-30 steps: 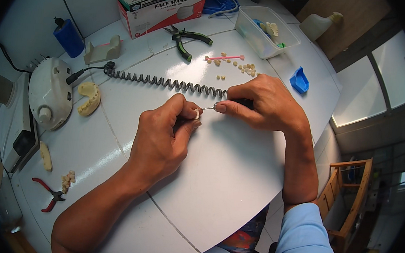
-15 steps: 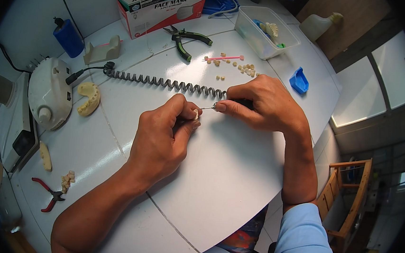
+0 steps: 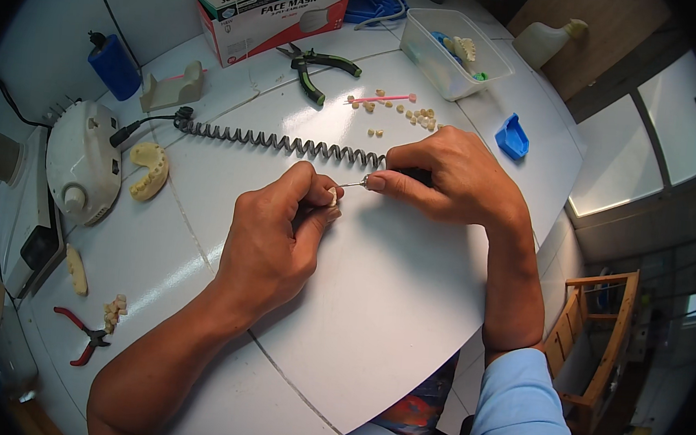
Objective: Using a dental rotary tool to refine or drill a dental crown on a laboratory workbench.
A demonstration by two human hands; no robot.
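Note:
My left hand [image 3: 271,236] is closed in a pinch on a small cream-coloured artificial tooth [image 3: 332,196], mostly covered by the fingertips. From the right, my right hand [image 3: 453,178] grips a rotary handpiece [image 3: 365,182], its metal nose showing beyond the thumb. A thin bur reaches from that nose to the tooth, and the two appear to touch. A dark coiled cord [image 3: 280,141] stretches from behind my right hand to a white control box [image 3: 89,160] on the left. Both hands are just above the white tabletop [image 3: 390,303].
Beyond my hands lie several loose teeth [image 3: 423,119], a pink stick [image 3: 386,99], green-handled pliers [image 3: 323,64] and a blue tray [image 3: 513,137]. A clear plastic tub [image 3: 450,58] stands behind. Left are a dental cast [image 3: 150,171], red-handled pliers [image 3: 89,334] and a tooth pile [image 3: 115,314].
The whole view has shifted very slightly. Both hands keep the same grips, with the bur still at the tooth.

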